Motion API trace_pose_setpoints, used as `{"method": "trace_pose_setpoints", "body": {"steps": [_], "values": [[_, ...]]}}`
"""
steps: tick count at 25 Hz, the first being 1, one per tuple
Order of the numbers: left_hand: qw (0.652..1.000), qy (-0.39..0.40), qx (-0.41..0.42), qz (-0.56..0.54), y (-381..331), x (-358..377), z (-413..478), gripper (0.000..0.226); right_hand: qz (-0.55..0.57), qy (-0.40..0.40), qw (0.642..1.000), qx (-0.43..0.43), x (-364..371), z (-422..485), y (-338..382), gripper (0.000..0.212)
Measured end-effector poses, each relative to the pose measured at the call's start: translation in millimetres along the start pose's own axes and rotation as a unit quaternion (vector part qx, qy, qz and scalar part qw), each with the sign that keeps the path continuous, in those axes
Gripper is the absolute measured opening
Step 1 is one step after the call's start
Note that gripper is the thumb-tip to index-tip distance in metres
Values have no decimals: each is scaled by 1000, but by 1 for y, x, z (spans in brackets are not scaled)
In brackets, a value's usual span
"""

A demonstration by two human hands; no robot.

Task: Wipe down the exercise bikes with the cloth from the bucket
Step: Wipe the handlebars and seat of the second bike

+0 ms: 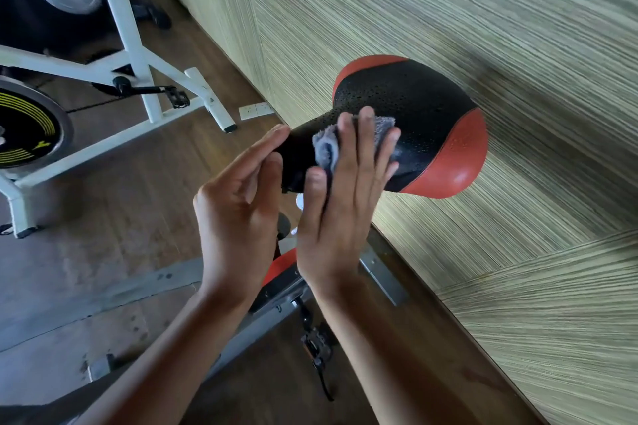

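A black and red bike saddle (pixel 424 114) fills the middle of the view, its narrow nose pointing toward me. My right hand (pixel 341 197) presses a crumpled grey cloth (pixel 328 148) flat against the saddle's nose, fingers straight over the cloth. My left hand (pixel 238 197) hovers just left of the nose with relaxed fingers; its fingertips reach the nose's tip. Below the saddle the grey and red frame (pixel 283 290) of this bike and a black pedal (pixel 316 345) show. No bucket is in view.
A second exercise bike with a white frame (pixel 138 55) and a black-and-yellow flywheel (pixel 24 134) stands at the left on the wooden floor. A striped green wall (pixel 483 28) runs close along the right, with a wall socket (pixel 257 110) low on it.
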State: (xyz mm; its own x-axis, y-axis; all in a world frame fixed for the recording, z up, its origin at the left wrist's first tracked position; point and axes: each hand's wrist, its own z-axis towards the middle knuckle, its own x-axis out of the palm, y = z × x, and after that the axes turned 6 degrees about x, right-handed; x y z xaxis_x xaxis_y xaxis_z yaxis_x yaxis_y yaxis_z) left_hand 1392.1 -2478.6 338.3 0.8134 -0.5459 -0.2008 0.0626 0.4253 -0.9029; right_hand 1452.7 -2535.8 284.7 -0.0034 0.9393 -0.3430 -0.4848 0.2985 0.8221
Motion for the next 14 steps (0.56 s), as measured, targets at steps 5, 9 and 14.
{"method": "trace_pose_setpoints", "body": {"steps": [5,9,14], "values": [[959,46,178,216,-5,13,-13,35,-154,-26,988,-13,-23,9,-34,48],[895,136,260,336,1,28,-25,46,-204,-5,979,-10,-31,16,-29,55],[875,122,259,389,5,34,-32,48,-313,17,945,-90,-87,22,-68,50]]}}
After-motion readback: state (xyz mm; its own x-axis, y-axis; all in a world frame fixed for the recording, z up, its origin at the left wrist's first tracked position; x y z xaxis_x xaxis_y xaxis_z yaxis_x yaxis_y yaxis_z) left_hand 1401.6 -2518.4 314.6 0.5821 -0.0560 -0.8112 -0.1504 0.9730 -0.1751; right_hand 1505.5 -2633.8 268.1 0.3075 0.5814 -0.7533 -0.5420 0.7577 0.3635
